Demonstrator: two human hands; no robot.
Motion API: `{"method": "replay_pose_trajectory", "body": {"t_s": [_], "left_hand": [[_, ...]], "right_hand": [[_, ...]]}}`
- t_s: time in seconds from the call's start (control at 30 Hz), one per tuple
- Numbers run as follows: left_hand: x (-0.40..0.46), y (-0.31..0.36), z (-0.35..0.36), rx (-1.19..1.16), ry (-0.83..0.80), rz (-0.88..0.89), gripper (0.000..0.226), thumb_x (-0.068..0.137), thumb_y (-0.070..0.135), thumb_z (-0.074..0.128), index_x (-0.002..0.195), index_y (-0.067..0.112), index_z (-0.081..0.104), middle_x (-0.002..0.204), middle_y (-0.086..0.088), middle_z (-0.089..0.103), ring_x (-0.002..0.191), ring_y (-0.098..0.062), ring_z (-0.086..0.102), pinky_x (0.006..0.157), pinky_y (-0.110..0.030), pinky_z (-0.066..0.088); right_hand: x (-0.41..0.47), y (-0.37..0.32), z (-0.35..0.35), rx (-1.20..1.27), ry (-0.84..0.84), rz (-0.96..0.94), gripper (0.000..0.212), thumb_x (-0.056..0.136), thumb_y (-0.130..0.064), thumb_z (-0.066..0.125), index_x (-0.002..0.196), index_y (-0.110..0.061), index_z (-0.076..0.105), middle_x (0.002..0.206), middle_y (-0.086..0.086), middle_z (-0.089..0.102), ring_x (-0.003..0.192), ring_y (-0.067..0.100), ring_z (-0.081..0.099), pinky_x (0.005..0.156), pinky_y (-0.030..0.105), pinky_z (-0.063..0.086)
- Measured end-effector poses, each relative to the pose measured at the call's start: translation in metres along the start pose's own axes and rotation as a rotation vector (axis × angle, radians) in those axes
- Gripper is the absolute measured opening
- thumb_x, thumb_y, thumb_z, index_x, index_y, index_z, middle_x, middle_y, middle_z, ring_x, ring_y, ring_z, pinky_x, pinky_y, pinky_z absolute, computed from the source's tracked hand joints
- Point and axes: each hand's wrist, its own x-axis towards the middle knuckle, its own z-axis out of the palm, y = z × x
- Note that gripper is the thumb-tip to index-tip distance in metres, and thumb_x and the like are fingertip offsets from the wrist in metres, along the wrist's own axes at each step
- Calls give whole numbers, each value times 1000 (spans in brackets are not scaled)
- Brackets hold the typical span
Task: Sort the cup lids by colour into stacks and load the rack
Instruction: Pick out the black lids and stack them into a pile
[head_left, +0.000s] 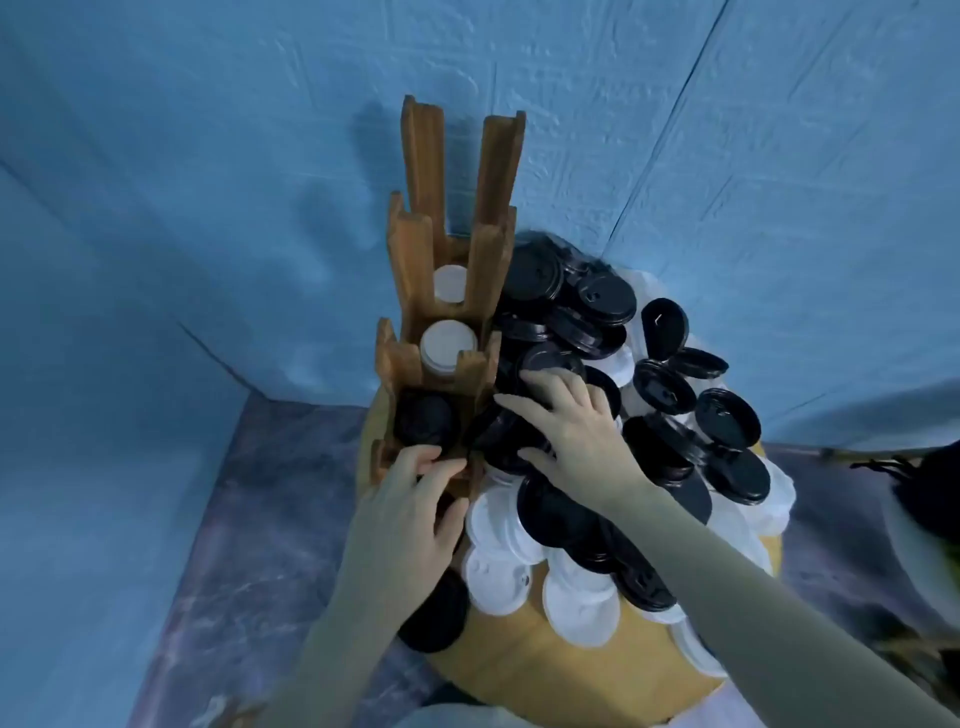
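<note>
1. Lids lie heaped on the round table (587, 670): black lids (597, 301) mostly at the back and right, white lids (498, 519) nearer the front.
2. The wooden rack (441, 332) stands at the left edge; a black stack (423, 421) fills one near slot, and white stacks (448, 345) fill two further slots.
3. The left hand (410, 519) has fingers curled on the rack's near end; it should hold firm.
4. The right hand (576, 426) lies spread on black lids, not gripping; it should gather only black ones, edges aligned, before slotting.

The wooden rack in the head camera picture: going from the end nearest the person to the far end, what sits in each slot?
Left hand at the near end of the wooden rack → black lid stack → white lid stack → second white lid stack → far slot, where no lids show.
</note>
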Motion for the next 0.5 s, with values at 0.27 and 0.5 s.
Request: {"method": "replay_pose_trajectory", "body": {"t_s": [0.27, 0.5], "left_hand": [[0, 3, 5, -211, -34, -120, 33, 92, 21, 69, 125, 19, 65, 125, 5, 57, 103, -7, 61, 75, -22, 51], [0, 29, 5, -1305, -145, -857, 47, 89, 40, 69, 129, 18, 57, 119, -8, 69, 104, -19, 71, 89, -44, 59]], "right_hand": [[1, 6, 2, 104, 125, -117, 20, 74, -21, 80, 89, -16, 68, 113, 2, 63, 120, 24, 43, 93, 37, 33], [-48, -16, -33, 801, -12, 196, 15, 79, -21, 79, 82, -29, 67, 88, -18, 66, 94, 6, 59, 88, 25, 42]]}}
